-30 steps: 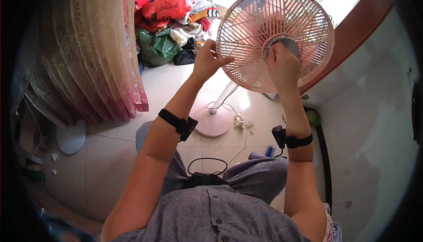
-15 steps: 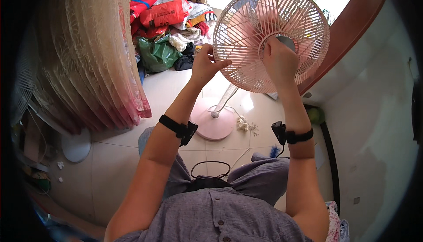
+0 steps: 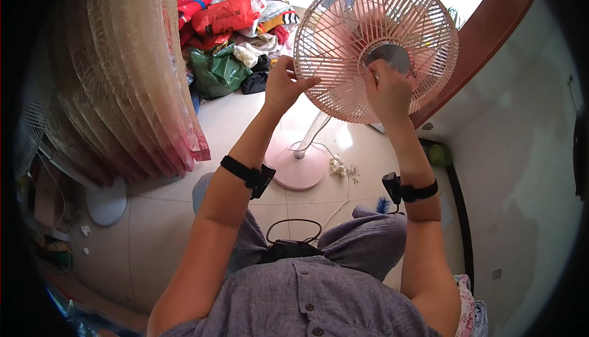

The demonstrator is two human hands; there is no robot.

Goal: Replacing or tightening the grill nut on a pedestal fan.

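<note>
There it was, the pink pedestal fan with a round slatted cage (image 3: 343, 42), up in front of the person and standing on the pale tiled floor (image 3: 165, 232) by its pink disc-shaped base (image 3: 294, 174)! The left hand (image 3: 285, 88) had the cage's left edge, thumb across the front, fingers around the rim, a loose, part-open hold. And the right hand (image 3: 389, 91), curled nearly closed, was right at the front of the cage, over the lower edge of the smooth grey round centre disc (image 3: 392, 56); whether anything was pinched in those fingers, you could not tell. Pink blades showed through the slats, and a slim pole (image 3: 314, 129) ran from cage to base. Just right of the base lay a small whitish clump (image 3: 337, 166). Off to the left hung a sheer cream curtain with a pink lower edge (image 3: 123, 79), and between curtain and fan sat a crumpled green plastic bag (image 3: 219, 74), red plastic bags (image 3: 226, 16) heaped above it.
</note>
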